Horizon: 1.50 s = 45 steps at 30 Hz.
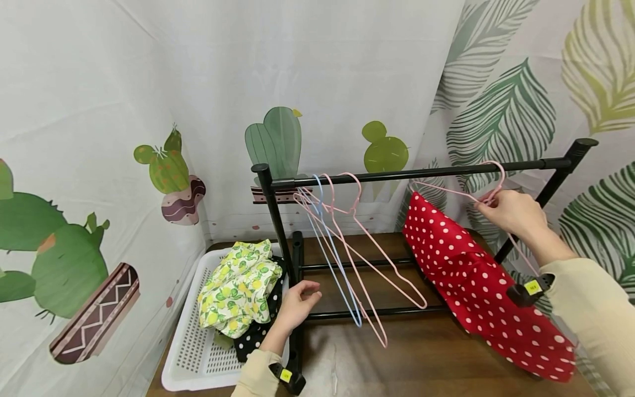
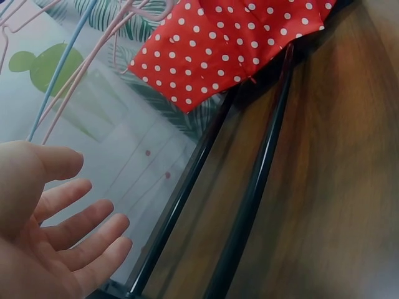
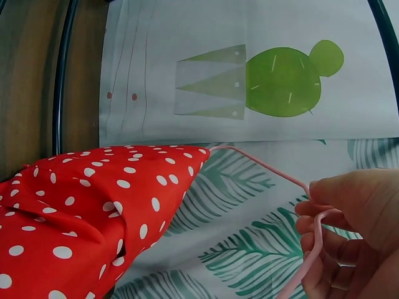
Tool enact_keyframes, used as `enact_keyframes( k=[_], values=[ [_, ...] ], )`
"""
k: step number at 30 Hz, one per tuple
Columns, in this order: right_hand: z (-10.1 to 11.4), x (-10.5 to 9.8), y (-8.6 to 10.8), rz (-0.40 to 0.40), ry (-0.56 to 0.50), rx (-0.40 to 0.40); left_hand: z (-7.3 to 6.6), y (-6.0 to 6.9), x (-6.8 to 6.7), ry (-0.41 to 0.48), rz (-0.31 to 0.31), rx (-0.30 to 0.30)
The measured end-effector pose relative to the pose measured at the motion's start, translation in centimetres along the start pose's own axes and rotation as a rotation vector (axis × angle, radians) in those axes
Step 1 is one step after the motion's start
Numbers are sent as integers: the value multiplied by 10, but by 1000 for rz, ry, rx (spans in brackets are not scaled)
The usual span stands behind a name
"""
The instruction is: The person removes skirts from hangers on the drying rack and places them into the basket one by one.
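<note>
At the right end of the black rail, my right hand (image 1: 516, 215) pinches a pink hanger (image 1: 500, 175) near the base of its hook, which is over the rail. A red cloth with white polka dots (image 1: 461, 259) hangs from that hanger, slanting down to the right. The right wrist view shows thumb and fingers around the pink wire (image 3: 315, 243). My left hand (image 1: 296, 303) is near the rack's left post, fingers loosely extended and holding nothing. Bare pink hangers (image 1: 369, 237) and a blue hanger (image 1: 329, 237) hang toward the rail's left end.
A white basket (image 1: 186, 331) at the left holds a lemon-print cloth (image 1: 238, 286) and a black polka-dot cloth (image 1: 250, 339). The black garment rack (image 1: 397, 175) stands on a brown wooden table (image 1: 377, 369). Printed curtains (image 1: 347, 66) hang behind.
</note>
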State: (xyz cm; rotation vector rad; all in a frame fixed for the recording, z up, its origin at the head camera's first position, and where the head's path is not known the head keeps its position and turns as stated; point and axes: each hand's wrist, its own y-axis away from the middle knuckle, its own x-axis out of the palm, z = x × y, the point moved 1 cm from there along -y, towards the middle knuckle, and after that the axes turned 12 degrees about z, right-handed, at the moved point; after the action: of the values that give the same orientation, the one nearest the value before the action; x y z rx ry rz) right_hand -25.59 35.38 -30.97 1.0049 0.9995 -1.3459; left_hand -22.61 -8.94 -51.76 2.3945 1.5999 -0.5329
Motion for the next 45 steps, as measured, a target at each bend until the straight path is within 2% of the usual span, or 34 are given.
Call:
enact_keyframes(
  k=[10, 30, 45],
  values=[
    [2, 3, 0, -39, -7, 10, -2, -5, 10, -1, 4, -31],
    [6, 2, 1, -94, 4, -13, 2, -4, 12, 9, -1, -61],
    [21, 0, 5, -108, -4, -45, 7, -6, 14, 16, -12, -55]
  ],
)
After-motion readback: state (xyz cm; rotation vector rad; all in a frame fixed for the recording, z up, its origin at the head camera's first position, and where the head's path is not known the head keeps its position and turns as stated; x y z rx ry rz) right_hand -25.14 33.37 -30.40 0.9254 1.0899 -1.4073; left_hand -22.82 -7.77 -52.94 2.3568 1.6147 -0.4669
